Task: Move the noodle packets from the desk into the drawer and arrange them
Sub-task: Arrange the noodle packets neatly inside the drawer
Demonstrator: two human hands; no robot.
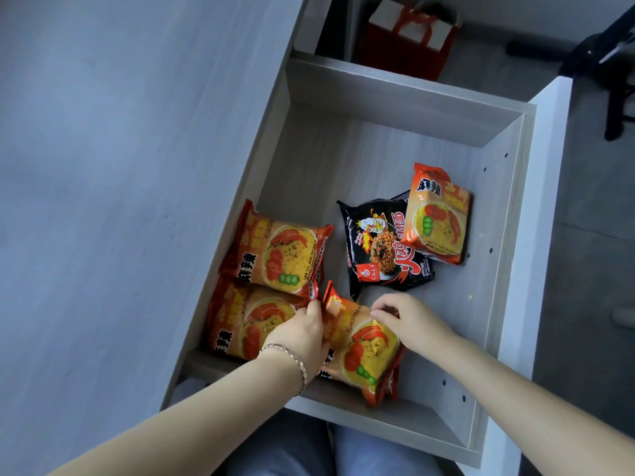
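Both hands are on one orange noodle packet (pixel 364 348) at the near edge of the open drawer (pixel 405 94); the left hand (pixel 302 334) presses its left side with fingers folded over the edge, the right hand (pixel 409 321) pinches its far right corner with fingers narrowed. The step in hand looks to be squaring this packet beside the two orange packets (pixel 271 290) already lying along the left wall; done well, it means sliding it flat and leftward until its edge meets theirs, not lifting it, since it seems to rest on another packet beneath. Farther right, a black packet (pixel 381 249) lies askew with another orange packet (pixel 436 214) overlapping its right side; these want straightening next. The bench (pixel 120 166) to the left shows no packets; a red gift bag (pixel 409 39) sits beyond the drawer, well clear.
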